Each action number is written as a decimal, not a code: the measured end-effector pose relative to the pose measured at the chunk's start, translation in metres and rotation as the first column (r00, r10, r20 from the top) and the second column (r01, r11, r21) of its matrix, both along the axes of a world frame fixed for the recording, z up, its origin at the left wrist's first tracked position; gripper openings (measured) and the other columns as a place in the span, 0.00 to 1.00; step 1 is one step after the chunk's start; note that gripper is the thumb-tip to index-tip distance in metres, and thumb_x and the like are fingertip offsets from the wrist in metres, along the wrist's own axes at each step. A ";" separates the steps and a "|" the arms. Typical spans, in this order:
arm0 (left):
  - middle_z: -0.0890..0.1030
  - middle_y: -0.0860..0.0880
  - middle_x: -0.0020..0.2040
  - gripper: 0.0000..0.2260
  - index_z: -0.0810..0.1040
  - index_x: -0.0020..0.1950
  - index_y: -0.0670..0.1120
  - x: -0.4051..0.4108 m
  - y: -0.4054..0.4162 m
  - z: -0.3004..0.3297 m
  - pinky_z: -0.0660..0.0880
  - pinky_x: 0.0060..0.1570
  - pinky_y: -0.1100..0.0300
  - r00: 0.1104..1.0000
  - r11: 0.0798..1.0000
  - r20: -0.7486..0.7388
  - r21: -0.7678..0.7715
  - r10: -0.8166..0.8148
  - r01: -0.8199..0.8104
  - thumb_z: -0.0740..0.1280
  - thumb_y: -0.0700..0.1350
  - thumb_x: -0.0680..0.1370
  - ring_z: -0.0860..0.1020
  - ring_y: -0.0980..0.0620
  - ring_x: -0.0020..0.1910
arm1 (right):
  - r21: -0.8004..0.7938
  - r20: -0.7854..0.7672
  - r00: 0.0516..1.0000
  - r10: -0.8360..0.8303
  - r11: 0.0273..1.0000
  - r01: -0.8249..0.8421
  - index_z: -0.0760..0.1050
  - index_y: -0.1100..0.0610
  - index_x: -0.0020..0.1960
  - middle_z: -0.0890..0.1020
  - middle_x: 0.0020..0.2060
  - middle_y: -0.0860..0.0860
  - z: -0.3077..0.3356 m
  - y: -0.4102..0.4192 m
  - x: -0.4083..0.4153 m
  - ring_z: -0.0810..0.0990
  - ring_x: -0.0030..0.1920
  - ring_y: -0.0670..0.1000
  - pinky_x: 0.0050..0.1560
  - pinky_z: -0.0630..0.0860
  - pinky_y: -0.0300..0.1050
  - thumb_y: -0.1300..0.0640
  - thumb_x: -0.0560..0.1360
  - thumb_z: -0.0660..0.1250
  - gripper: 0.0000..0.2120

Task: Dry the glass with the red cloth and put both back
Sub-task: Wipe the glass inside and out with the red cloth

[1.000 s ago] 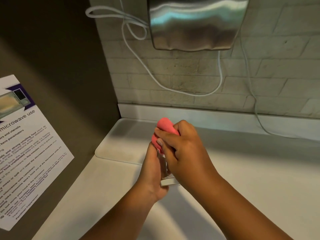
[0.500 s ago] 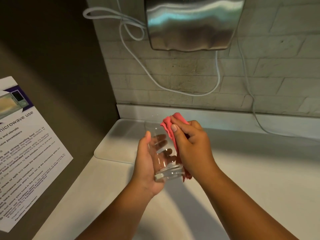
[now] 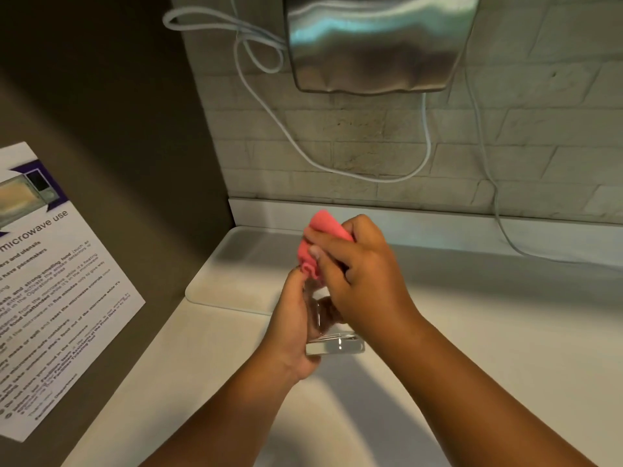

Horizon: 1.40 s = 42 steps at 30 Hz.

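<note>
A clear glass [image 3: 332,342] with a thick base is held above the white counter, its base toward me and its mouth pointing away. My left hand [image 3: 291,318] grips it from the left side. My right hand [image 3: 357,274] is closed on the red cloth [image 3: 318,246], which is bunched over the glass's far end and rim. The upper part of the glass is hidden behind my right hand and the cloth.
A white counter [image 3: 488,332] has a shallow raised tray area [image 3: 236,274] at the back left. A steel wall unit [image 3: 377,42] hangs on the brick wall above with white cables [image 3: 337,170] looping down. A microwave-use notice [image 3: 50,281] is on the dark left panel.
Half a second ago the cloth was against the glass's right side with the glass body in view; now my right hand has moved the cloth back over the rim, covering the upper glass.
</note>
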<state>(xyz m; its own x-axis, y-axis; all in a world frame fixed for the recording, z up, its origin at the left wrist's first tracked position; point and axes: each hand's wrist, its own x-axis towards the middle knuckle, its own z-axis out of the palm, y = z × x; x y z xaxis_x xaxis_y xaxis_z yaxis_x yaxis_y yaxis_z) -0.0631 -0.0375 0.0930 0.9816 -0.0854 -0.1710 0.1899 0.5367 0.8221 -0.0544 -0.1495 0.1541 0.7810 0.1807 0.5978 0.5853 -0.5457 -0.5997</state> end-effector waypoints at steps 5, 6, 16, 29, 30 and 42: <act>0.83 0.41 0.55 0.29 0.85 0.59 0.41 -0.007 -0.007 -0.007 0.76 0.43 0.50 0.998 0.987 -0.062 -0.162 -0.014 0.003 0.69 0.65 0.74 0.79 0.43 0.44 | 0.269 -0.178 0.981 -0.083 0.954 0.129 0.80 0.47 0.64 0.75 0.48 0.47 -0.004 -0.010 0.024 0.75 0.48 0.36 0.49 0.67 0.21 0.53 0.80 0.67 0.13; 0.83 0.41 0.54 0.30 0.85 0.60 0.40 -0.007 -0.005 -0.007 0.77 0.43 0.50 0.998 0.976 -0.065 -0.219 -0.023 0.008 0.69 0.65 0.74 0.79 0.43 0.44 | 0.290 -0.225 0.971 -0.076 0.947 0.141 0.80 0.45 0.63 0.75 0.47 0.47 -0.009 -0.013 0.025 0.76 0.47 0.35 0.48 0.67 0.20 0.53 0.80 0.66 0.13; 0.80 0.38 0.60 0.26 0.78 0.68 0.44 0.007 0.023 -0.001 0.84 0.45 0.41 0.996 0.969 -0.067 -0.243 -0.057 0.039 0.69 0.60 0.77 0.83 0.36 0.47 | 0.512 -0.327 0.944 -0.030 0.834 0.204 0.83 0.47 0.60 0.81 0.55 0.39 -0.023 -0.057 0.001 0.78 0.61 0.42 0.66 0.73 0.45 0.53 0.80 0.66 0.11; 0.79 0.36 0.65 0.33 0.77 0.72 0.46 0.005 0.011 -0.002 0.79 0.56 0.45 0.998 0.943 0.001 -0.326 -0.069 0.065 0.70 0.68 0.75 0.83 0.39 0.55 | 0.354 -0.052 0.998 0.023 0.935 -0.003 0.79 0.48 0.63 0.78 0.49 0.49 -0.010 -0.028 -0.042 0.79 0.51 0.40 0.50 0.73 0.26 0.56 0.77 0.68 0.15; 0.79 0.35 0.66 0.36 0.74 0.74 0.45 0.005 0.010 -0.002 0.79 0.60 0.43 0.995 0.940 0.000 -0.329 -0.096 0.090 0.70 0.68 0.76 0.82 0.37 0.59 | 0.258 -0.002 1.000 0.027 0.966 -0.026 0.79 0.50 0.64 0.77 0.48 0.49 -0.013 -0.023 -0.046 0.78 0.48 0.41 0.49 0.72 0.27 0.55 0.76 0.67 0.16; 0.86 0.43 0.59 0.26 0.86 0.64 0.47 -0.009 -0.003 -0.015 0.82 0.49 0.52 0.988 0.974 0.104 -0.184 -0.118 0.135 0.75 0.63 0.73 0.84 0.44 0.51 | 0.059 0.126 0.990 -0.062 0.997 0.055 0.82 0.54 0.62 0.73 0.48 0.50 0.008 -0.008 -0.008 0.74 0.50 0.48 0.53 0.72 0.34 0.58 0.77 0.70 0.14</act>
